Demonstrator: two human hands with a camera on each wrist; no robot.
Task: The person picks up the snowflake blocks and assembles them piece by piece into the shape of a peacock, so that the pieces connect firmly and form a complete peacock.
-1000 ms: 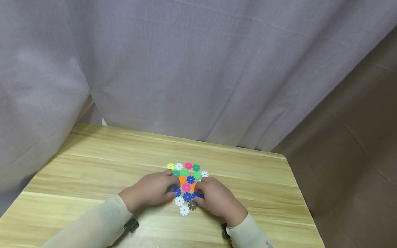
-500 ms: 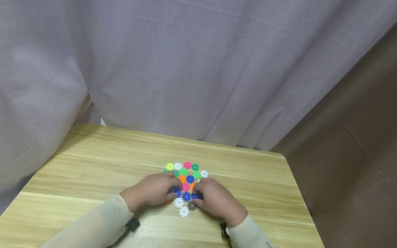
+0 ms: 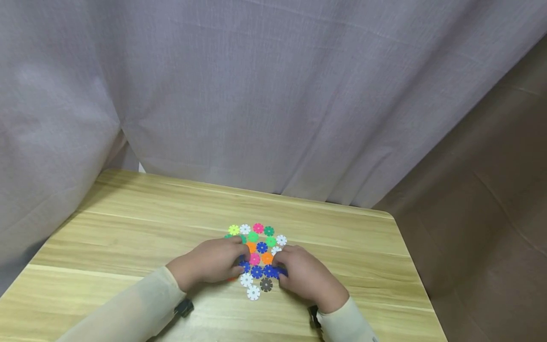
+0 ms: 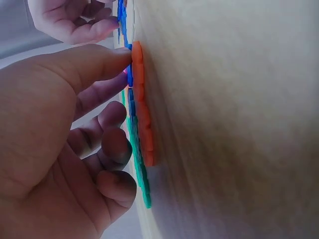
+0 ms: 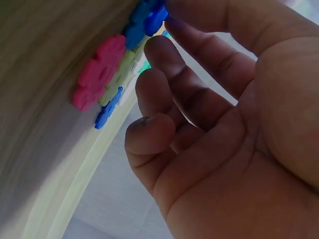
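A flat cluster of snowflake discs [image 3: 257,256], small notched plastic pieces in many colours, lies on the wooden table [image 3: 128,228] between the two hands. The left hand [image 3: 211,262] rests at the cluster's left edge; its thumb presses on an orange disc [image 4: 140,107] lying flat on the wood, and its other fingers [image 4: 107,152] are loosely bent over the green and blue pieces beside it, closed around nothing. The right hand [image 3: 305,274] sits at the cluster's right edge. Its fingertips [image 5: 172,30] touch a blue disc [image 3: 275,272] on that side; in the right wrist view the fingers are relaxed and slightly curved, with no piece closed in them. A pink disc [image 5: 94,74] lies flat just past those fingertips. Between the two thumbs sit a white disc [image 3: 253,292] and a dark grey disc [image 3: 266,284], the pieces closest to the person. Beyond the fingers, the far row runs yellow-green, white, pink, green. Light sleeves cover both forearms. A pale grey curtain [image 3: 256,95] hangs behind the table's far edge.
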